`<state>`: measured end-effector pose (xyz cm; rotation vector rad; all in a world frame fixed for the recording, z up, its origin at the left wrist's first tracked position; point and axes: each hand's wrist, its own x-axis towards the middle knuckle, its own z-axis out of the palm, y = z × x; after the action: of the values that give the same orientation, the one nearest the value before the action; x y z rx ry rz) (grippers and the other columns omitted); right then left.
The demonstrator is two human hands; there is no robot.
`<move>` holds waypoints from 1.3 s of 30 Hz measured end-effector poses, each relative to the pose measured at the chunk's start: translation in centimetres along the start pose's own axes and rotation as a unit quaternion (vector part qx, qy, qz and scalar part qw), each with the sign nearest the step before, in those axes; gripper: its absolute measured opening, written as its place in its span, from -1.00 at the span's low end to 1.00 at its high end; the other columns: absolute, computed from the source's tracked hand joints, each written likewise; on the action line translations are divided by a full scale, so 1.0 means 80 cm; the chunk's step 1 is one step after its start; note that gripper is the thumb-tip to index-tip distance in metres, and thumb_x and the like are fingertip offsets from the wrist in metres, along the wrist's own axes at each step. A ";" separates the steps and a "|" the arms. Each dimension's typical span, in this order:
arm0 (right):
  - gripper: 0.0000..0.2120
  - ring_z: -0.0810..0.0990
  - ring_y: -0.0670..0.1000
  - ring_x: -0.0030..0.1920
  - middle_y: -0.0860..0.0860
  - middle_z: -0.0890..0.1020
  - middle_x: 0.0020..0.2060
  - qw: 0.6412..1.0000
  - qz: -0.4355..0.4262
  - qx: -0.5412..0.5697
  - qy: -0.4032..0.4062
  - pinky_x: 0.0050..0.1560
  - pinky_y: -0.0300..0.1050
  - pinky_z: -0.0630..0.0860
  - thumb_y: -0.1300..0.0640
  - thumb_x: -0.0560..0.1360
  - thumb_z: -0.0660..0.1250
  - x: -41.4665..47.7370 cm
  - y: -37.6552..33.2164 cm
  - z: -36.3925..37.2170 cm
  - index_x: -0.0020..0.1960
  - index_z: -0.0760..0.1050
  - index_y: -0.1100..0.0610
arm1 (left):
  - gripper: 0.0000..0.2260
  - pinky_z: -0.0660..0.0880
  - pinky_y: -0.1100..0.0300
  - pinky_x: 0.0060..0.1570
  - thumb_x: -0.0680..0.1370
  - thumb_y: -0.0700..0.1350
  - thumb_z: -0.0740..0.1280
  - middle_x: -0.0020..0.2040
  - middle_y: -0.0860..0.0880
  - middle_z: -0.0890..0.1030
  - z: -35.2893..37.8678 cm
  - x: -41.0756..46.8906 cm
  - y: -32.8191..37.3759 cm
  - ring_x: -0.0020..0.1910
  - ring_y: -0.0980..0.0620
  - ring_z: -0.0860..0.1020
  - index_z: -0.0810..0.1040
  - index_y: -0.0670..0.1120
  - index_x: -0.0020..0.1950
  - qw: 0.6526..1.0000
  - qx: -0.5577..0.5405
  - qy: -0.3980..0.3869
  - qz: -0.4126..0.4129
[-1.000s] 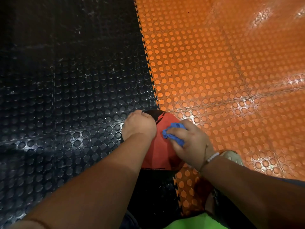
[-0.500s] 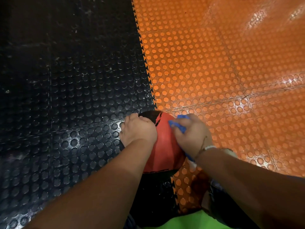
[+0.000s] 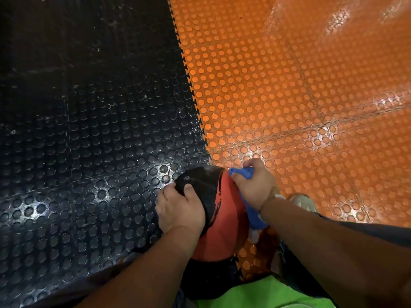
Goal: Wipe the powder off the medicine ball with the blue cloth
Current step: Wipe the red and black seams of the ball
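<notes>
A black studded floor mat point(image 3: 89, 152) fills the left half of the view, its raised discs catching glints of light and flecked here and there with pale specks. Low in the frame, a person's left hand point(image 3: 180, 210) cups the left side of a medicine ball point(image 3: 224, 218), the fingers curved down round its flank and the thumb laid flat on the ball's black panel, with the bare forearm running back to the bottom edge. The ball, black on its far left portion and red across the rest, sits between the two forearms over the toothed seam where the dark mat meets the orange one. Faint greyish smears on the black panel may be powder, though the light is too poor to be sure. At the ball's upper right edge the right hand point(image 3: 255, 185) grips a blue cloth point(image 3: 242, 172) and presses it against the red surface; one bunched end pokes out past the knuckles toward the top of the ball, and the other end trails down below the wrist along the ball's right side. The two hands are apart, one on each side of the ball, each clamped on what it holds. A pale wristband point(image 3: 278, 196) circles the right wrist, and just beyond it the toe of a light-coloured shoe point(image 3: 303, 202) rests on the orange studded mat point(image 3: 289, 85), which spreads across the right half of the scene under bright reflections. A strip of bright green fabric point(image 3: 255, 294) shows at the bottom edge between the arms.
</notes>
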<state>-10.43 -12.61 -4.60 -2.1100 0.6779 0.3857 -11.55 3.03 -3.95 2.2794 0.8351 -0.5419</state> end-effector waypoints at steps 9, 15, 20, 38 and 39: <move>-0.80 0.59 0.02 -0.05 0.03 0.62 -0.01 0.951 -0.272 -0.149 -0.003 -0.04 -0.19 0.49 0.03 0.48 0.31 -0.010 0.004 0.012 0.03 0.64 0.05 | -0.57 0.19 -0.13 0.30 0.61 0.07 0.04 0.47 -0.05 0.24 0.008 -0.008 -0.016 0.42 -0.13 0.16 0.25 0.04 0.47 0.997 0.002 0.025 -0.075; -0.77 0.55 0.10 -0.03 0.11 0.60 0.00 0.987 0.087 0.023 -0.136 -0.01 -0.10 0.49 0.05 0.47 0.37 0.048 0.028 -0.012 0.05 0.60 0.15 | -0.65 0.38 0.01 0.22 0.56 0.06 0.16 0.24 -0.21 0.48 -0.003 0.040 -0.061 0.23 -0.23 0.42 0.50 -0.12 0.21 0.999 -0.027 -0.021 -0.042; -0.79 0.52 0.11 -0.37 0.15 0.62 -0.31 0.933 0.282 0.201 -0.097 -0.31 -0.15 0.40 0.08 0.51 0.26 0.053 0.066 -0.021 -0.14 0.53 0.22 | -0.43 0.57 0.14 -0.20 0.57 0.25 0.12 -0.05 -0.31 0.59 -0.021 0.088 -0.092 -0.26 -0.10 0.64 0.54 -0.26 0.10 0.905 -0.224 -0.248 -0.264; -0.71 0.65 0.17 -0.15 0.13 0.69 -0.17 0.882 0.279 0.371 -0.082 -0.02 0.16 0.55 -0.09 0.48 0.27 0.036 0.094 -0.009 0.03 0.61 0.06 | -0.32 0.59 0.15 -0.35 0.44 0.41 0.10 -0.23 -0.21 0.68 0.009 0.079 -0.047 -0.31 -0.12 0.66 0.63 -0.19 -0.10 0.867 -0.221 -0.387 -0.222; -0.77 0.65 0.11 -0.26 0.09 0.69 -0.28 0.889 0.255 0.371 -0.090 -0.15 0.04 0.55 -0.03 0.50 0.25 0.044 0.081 -0.014 -0.04 0.61 0.06 | -0.33 0.60 0.12 -0.31 0.44 0.41 0.09 -0.15 -0.21 0.69 0.005 0.085 -0.043 -0.28 -0.11 0.67 0.65 -0.16 -0.08 0.866 -0.252 -0.378 -0.210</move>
<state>-11.44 -17.76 -9.91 -1.1416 1.0672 0.5000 -9.11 7.64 -9.53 1.2309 0.9088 -1.1579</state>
